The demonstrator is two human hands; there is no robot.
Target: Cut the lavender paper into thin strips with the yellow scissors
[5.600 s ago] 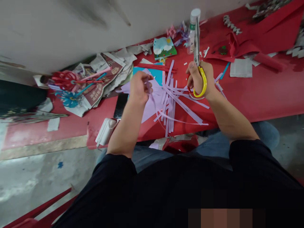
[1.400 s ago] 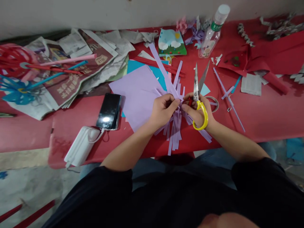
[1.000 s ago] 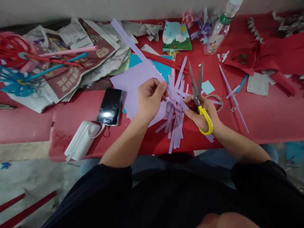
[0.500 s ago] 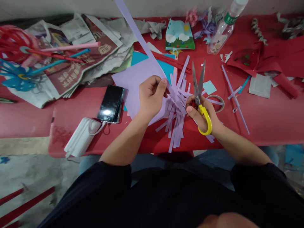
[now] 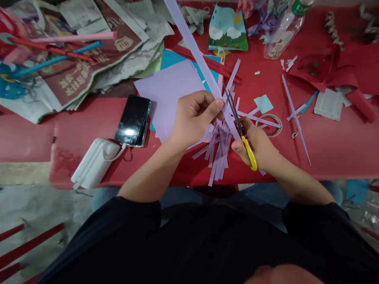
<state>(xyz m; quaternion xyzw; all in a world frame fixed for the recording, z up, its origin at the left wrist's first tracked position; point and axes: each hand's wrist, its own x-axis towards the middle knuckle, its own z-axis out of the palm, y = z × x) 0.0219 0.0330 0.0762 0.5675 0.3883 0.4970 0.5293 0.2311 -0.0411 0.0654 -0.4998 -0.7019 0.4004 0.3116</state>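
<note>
My left hand [image 5: 199, 115] pinches a long purple paper strip [image 5: 197, 51] between thumb and forefinger. The strip runs up and away to the top edge, and its lower end slants down to the right. In my right hand [image 5: 257, 142] is a pair of yellow-handled scissors [image 5: 248, 152], its blades pointing up beside the strip, near my left fingertips. Whether the blades touch the paper I cannot tell. Below the hands lies a pile of short purple strips [image 5: 219, 167]. A purple paper sheet [image 5: 166, 94] is partly under my left hand.
On the left are a phone [image 5: 133, 118], a white power bank [image 5: 96, 161] and newspapers [image 5: 89, 75] with paper pinwheels [image 5: 13, 85] on top. A tape roll [image 5: 280, 127] sits right of the scissors. Behind stands a plastic bottle [image 5: 284, 35]. The red table's front edge is close to my body.
The scissors have turned, and their blades are closer together and nearer the strip by my left fingers. My left hand still pinches the strip. The whole view has shifted slightly.
</note>
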